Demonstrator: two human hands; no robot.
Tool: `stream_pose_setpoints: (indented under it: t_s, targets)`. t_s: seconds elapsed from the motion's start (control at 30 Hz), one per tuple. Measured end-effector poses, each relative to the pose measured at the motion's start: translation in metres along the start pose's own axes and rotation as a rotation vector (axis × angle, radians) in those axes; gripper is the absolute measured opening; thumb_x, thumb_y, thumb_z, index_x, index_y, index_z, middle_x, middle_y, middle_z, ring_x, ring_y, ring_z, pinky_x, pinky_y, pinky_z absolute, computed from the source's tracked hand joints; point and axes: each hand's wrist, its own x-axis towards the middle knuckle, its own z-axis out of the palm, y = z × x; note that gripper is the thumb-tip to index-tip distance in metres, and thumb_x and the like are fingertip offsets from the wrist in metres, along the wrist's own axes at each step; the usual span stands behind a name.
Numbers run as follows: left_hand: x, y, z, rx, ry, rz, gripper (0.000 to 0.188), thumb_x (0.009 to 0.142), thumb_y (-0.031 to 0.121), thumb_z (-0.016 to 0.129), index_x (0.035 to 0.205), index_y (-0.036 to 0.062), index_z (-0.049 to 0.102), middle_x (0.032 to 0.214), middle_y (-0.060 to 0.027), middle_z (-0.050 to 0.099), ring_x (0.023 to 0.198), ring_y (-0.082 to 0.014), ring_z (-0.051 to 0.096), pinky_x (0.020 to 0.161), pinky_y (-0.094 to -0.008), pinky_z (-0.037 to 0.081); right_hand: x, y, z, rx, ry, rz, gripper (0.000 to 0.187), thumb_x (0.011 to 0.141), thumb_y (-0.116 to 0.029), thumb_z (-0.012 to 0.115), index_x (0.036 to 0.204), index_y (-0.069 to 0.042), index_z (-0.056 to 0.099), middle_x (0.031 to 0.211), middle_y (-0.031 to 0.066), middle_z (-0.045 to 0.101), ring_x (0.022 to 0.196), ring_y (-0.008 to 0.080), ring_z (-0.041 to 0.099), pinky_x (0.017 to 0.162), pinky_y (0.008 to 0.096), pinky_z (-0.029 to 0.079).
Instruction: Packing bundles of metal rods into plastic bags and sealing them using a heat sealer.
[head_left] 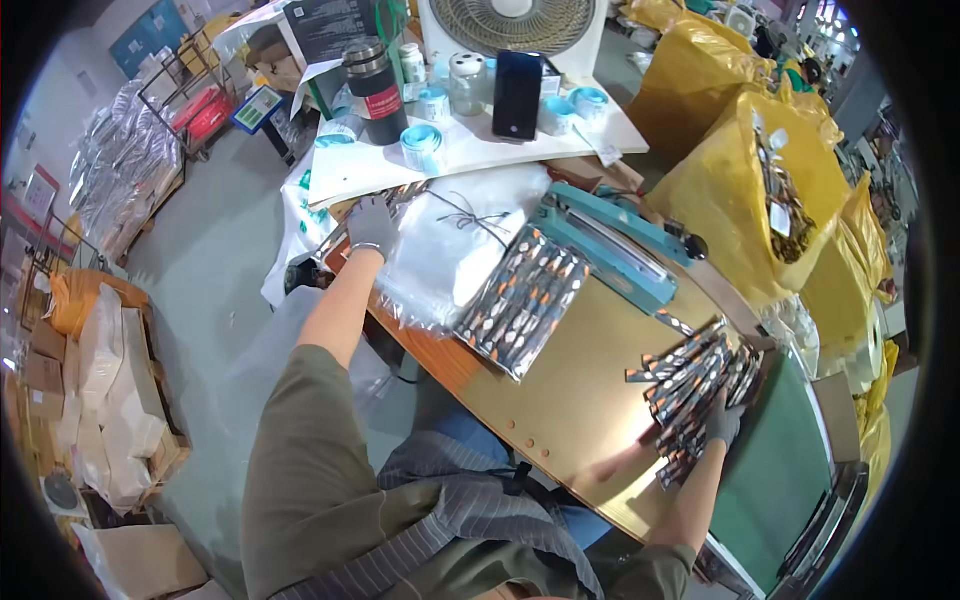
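My left hand (pixel 372 224), in a grey glove, reaches to the far left of the table, its fingers laid out beside a stack of clear plastic bags (pixel 440 255). More patterned strips (pixel 408 196) lie just past it, partly under the white shelf. At the right, my gloved right hand (pixel 722 424) grips the edge of a fanned heap of dark strips (pixel 690 385) with orange and white marks. Its fingertips are partly hidden by them. Between my hands lies a flat clear-wrapped pack of the same strips (pixel 525 300). Behind that pack sits a teal bag sealer (pixel 610 245).
A white shelf (pixel 470 160) across the back holds a dark tumbler (pixel 375 95), a phone (pixel 517 95), blue tape rolls (pixel 423 147) and a fan (pixel 515 20). Large yellow sacks (pixel 740 190) stand at the right. A green board (pixel 775 480) borders the table's right end.
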Motion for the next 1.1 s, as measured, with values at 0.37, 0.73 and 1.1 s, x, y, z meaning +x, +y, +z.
stream_pose_setpoints:
  t_s: [0.37, 0.73, 1.1]
  targets:
    - [-0.018, -0.031, -0.043, -0.079, 0.47, 0.507, 0.023, 0.083, 0.024, 0.053, 0.1, 0.0079, 0.055, 0.086, -0.0091, 0.06, 0.077, -0.0242, 0.062, 0.066, -0.0394, 0.049, -0.013, 0.022, 0.017, 0.13, 0.069, -0.023, 0.103, 0.074, -0.071, 0.052, 0.134, 0.01, 0.032, 0.129, 0.031, 0.045, 0.12, 0.0381, 0.045, 0.097, 0.0378, 0.039]
    - [-0.073, -0.123, -0.014, -0.3, -0.271, -0.087, 0.036, 0.085, 0.035, 0.056, 0.099, 0.0024, 0.049, 0.087, -0.0264, 0.062, 0.085, -0.0428, 0.06, 0.07, -0.0475, 0.048, -0.003, 0.036, 0.015, 0.134, -0.097, 0.042, 0.101, 0.074, -0.077, 0.044, 0.112, 0.016, 0.053, 0.107, 0.0332, 0.058, 0.101, 0.0411, 0.057, 0.084, 0.041, 0.046]
    - [-0.04, -0.013, -0.089, -0.259, 0.453, 0.559, 0.015, 0.076, 0.012, 0.054, 0.091, 0.0093, 0.055, 0.081, -0.0064, 0.062, 0.075, -0.0221, 0.06, 0.06, -0.0347, 0.05, -0.027, 0.033, 0.009, 0.165, -0.046, 0.015, 0.095, 0.077, -0.07, 0.05, 0.124, 0.012, 0.046, 0.12, 0.0305, 0.053, 0.111, 0.0386, 0.052, 0.091, 0.0375, 0.042]
